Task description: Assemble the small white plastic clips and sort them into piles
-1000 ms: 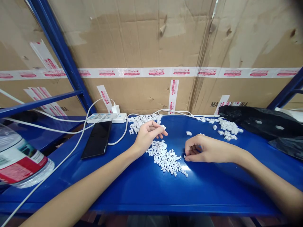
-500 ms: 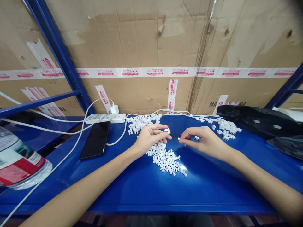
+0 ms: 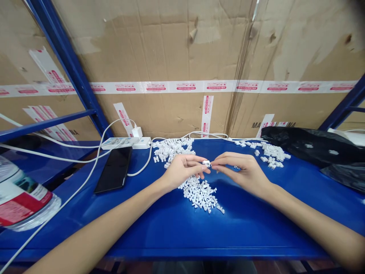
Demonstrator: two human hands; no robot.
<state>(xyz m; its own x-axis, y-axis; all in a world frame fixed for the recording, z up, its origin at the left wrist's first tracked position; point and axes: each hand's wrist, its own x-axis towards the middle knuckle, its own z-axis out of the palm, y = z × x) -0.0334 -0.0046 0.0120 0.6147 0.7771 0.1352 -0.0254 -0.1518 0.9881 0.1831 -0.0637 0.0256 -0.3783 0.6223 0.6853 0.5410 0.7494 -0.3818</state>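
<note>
My left hand point(image 3: 180, 172) pinches a small white plastic connector point(image 3: 206, 163) between thumb and fingertips, above the blue table point(image 3: 171, 228). Meeting it from the right, my right hand point(image 3: 247, 170) has thumb and forefinger pinched at the connector's right end. The tiny white plastic piece in that pinch is mostly hidden by the fingertips. Just below my left hand lies a heap of small white lever-like pieces point(image 3: 199, 195). Behind that hand spreads a pile of blocky white connectors point(image 3: 172, 147). Another connector point(image 3: 236, 167) shows partly behind my right fingers.
At the back right, more white connectors point(image 3: 273, 153) lie beside a black plastic bag point(image 3: 302, 146). A phone point(image 3: 113, 169), a power strip point(image 3: 122, 142) and white cables are on the left, with a large bottle point(image 3: 23, 198) nearer me. Cardboard point(image 3: 159, 45) stands behind the table.
My hands have come together: the right moved slightly left with its small piece, and the left shifted right with the connector. The fingertips now meet at the connector.
</note>
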